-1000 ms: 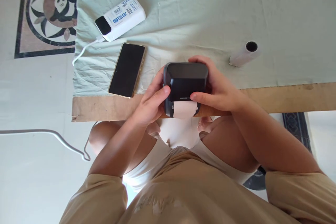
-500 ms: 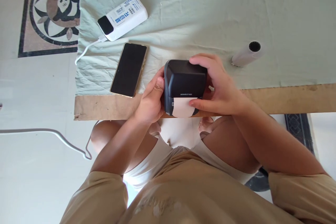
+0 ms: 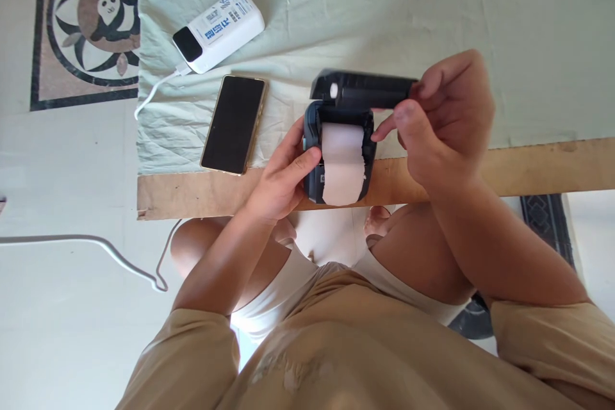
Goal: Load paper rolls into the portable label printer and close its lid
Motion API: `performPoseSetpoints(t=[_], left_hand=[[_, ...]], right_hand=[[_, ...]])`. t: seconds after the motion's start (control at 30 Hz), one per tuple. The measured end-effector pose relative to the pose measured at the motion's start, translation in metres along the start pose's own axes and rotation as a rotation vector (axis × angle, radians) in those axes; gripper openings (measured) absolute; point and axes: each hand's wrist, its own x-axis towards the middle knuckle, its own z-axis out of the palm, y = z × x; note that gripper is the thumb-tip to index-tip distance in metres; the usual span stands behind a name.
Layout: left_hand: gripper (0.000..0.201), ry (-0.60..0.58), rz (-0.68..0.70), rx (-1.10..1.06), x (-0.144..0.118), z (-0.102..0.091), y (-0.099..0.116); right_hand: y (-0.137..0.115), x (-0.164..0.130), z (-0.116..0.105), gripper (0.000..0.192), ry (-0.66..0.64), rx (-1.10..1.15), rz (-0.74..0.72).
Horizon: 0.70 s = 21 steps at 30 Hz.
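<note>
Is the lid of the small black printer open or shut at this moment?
Open. The lid is swung up, held by the right hand, exposing the white paper roll inside the printer.

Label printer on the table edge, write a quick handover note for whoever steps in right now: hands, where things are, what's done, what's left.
Left hand: grips the side of the printer, which sits at the near table edge.
Right hand: holds the lid tipped up and open.
Paper roll: sits in the open bay, its loose end hanging over the front.
Phone and power bank lie to the left on the cloth.
Done: lid open, roll in place.
Left: probably closing the lid over the paper.
</note>
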Motion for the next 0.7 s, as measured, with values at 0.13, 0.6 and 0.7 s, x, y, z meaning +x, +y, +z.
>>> performPoseSetpoints(t=[0.13,0.6,0.7], left_hand=[[0.062,-0.006,-0.004,0.029,0.000,-0.002,-0.002],[0.084,-0.076,-0.069,0.061,-0.004,-0.006,0.000],[0.110,-0.045,-0.129,0.042,-0.005,-0.008,-0.004]], right_hand=[[-0.006,-0.001,0.005,0.030,-0.030,-0.149,-0.054],[-0.012,0.003,-0.011,0.019,-0.534,-0.731,-0.121],[-0.011,0.005,-0.017,0.018,-0.492,-0.501,-0.125]])
